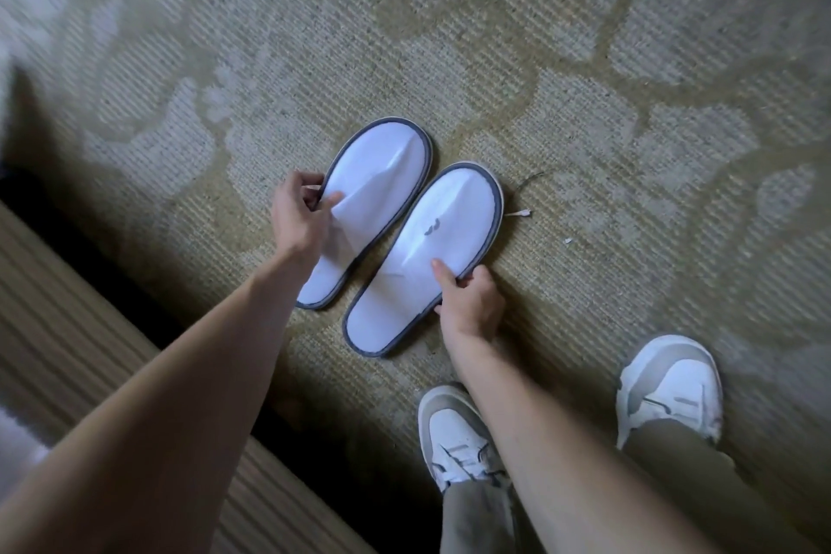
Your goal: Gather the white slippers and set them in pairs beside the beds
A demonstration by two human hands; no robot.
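Note:
Two white slippers with grey trim lie flat on the carpet, side by side and parallel, toes pointing up and to the right. My left hand (299, 218) pinches the left edge of the left slipper (375, 193). On the right slipper (431, 256), my right hand (470, 301) holds the right edge, thumb pressed on its white upper. A small grey mark shows on the right slipper's upper.
A bed base (90, 355) with a striped skirt runs along the lower left, a dark gap beside it. My two white and grey sneakers (458, 432) (670, 387) stand on the patterned carpet (629, 148) at the lower right. Small bits of litter (519, 214) lie just right of the slippers.

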